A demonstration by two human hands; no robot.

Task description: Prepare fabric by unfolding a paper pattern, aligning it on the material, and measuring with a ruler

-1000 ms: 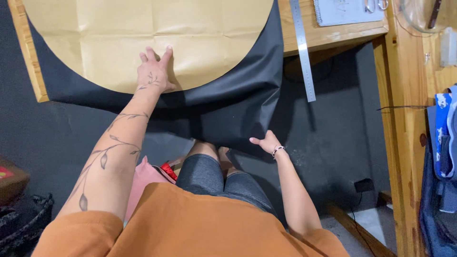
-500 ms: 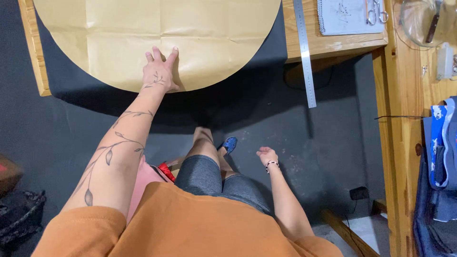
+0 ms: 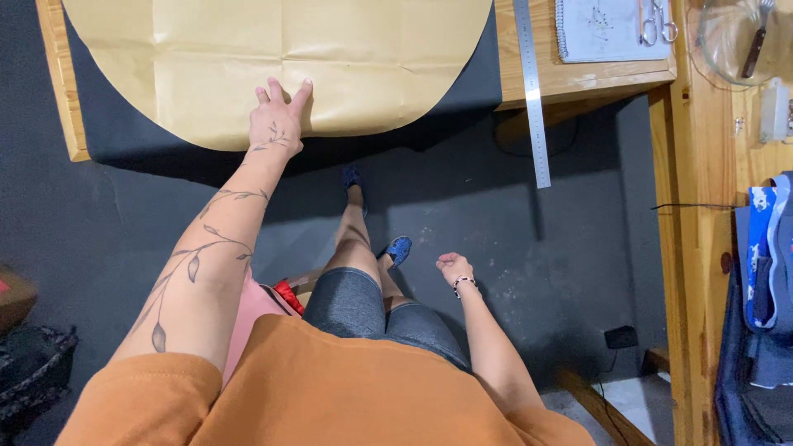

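Observation:
My left hand (image 3: 278,120) lies flat, fingers spread, on the near edge of a large rounded sheet of tan paper (image 3: 330,58). The paper lies over black fabric (image 3: 124,136) on a wooden table (image 3: 578,78). My right hand (image 3: 453,268) hangs loosely at my side below table height, fingers curled and holding nothing. My legs and blue shoes (image 3: 398,249) show beneath, over a dark floor.
A long metal ruler (image 3: 533,91) overhangs the table's front edge. A spiral notebook (image 3: 599,29) and scissors (image 3: 652,21) lie at the back right. A clear bowl with a tool (image 3: 739,37) sits on the wooden side shelf. Blue fabric (image 3: 764,272) hangs at right.
The black fabric that hung over the table's front edge now lies up on the table. My right hand let go of it and dropped to my side. The left hand stayed pressed on the paper.

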